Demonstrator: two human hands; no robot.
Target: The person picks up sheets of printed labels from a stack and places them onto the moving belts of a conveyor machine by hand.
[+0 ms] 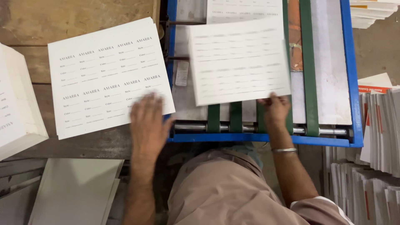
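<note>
The right hand (273, 109) pinches the near edge of a white sheet (238, 60), fingers closed on the card. The sheet lies over the blue-framed conveyor (352, 83), long axis across the green belts (307, 62), its printed rows blurred. The left hand (148, 123) rests flat, fingers spread, on the near right corner of a second sheet (104, 75), a matte rectangle tilted slightly on the worn wooden table (62, 21). A thick white stack (16, 104) sits at the far left.
</note>
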